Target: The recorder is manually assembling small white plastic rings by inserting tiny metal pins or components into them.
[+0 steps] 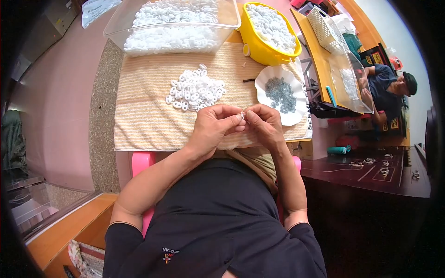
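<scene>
My left hand (214, 124) and my right hand (266, 126) meet fingertip to fingertip over the near part of the towel-covered table. Between their pinched fingers is a small white plastic piece (242, 115), mostly hidden by the fingers. Beyond my left hand lies a loose pile of white oval plastic pieces with holes (194, 90). Just past my right hand sits a white scalloped dish (295, 83), holding many small grey, see-through pieces (280, 94).
At the back stand a clear plastic bin (171, 28) and a yellow tub (271, 59), both full of white pieces. A dark stick (249, 80) lies beside the dish. At far right, another person (391, 88) sits by a second table with a clear bin (345, 92).
</scene>
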`<action>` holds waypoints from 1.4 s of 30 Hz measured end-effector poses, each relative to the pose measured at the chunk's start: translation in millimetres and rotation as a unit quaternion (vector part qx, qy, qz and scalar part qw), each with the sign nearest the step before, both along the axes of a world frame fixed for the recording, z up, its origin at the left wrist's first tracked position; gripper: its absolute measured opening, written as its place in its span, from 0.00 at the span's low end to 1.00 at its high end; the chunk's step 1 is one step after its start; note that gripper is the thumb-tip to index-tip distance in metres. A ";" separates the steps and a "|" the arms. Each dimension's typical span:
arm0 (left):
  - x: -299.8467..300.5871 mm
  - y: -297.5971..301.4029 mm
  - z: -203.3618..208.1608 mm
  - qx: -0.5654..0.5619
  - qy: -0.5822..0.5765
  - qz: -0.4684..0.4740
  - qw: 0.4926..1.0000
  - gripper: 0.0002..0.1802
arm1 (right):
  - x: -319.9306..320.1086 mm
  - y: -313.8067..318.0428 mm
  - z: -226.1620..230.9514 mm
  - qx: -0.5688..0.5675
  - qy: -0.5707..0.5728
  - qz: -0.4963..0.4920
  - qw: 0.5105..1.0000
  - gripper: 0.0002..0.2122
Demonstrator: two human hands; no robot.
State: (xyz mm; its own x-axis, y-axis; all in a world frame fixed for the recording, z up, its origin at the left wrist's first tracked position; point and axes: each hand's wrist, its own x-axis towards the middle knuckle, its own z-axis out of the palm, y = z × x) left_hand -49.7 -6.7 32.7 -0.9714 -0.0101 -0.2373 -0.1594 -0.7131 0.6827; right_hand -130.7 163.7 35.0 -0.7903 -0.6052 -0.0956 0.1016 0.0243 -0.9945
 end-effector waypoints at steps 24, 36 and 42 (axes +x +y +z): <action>-12.0 -54.5 15.9 0.047 0.005 0.125 0.991 0.09 | 12.9 -23.6 8.1 0.151 0.257 0.076 0.952 0.04; -11.6 -53.3 15.7 0.062 0.012 0.120 0.991 0.09 | 34.1 -61.8 23.8 0.308 0.453 0.151 0.823 0.06; -11.7 -51.9 13.6 0.058 0.009 0.115 0.992 0.09 | 35.6 -61.0 21.6 0.262 0.451 0.155 0.839 0.05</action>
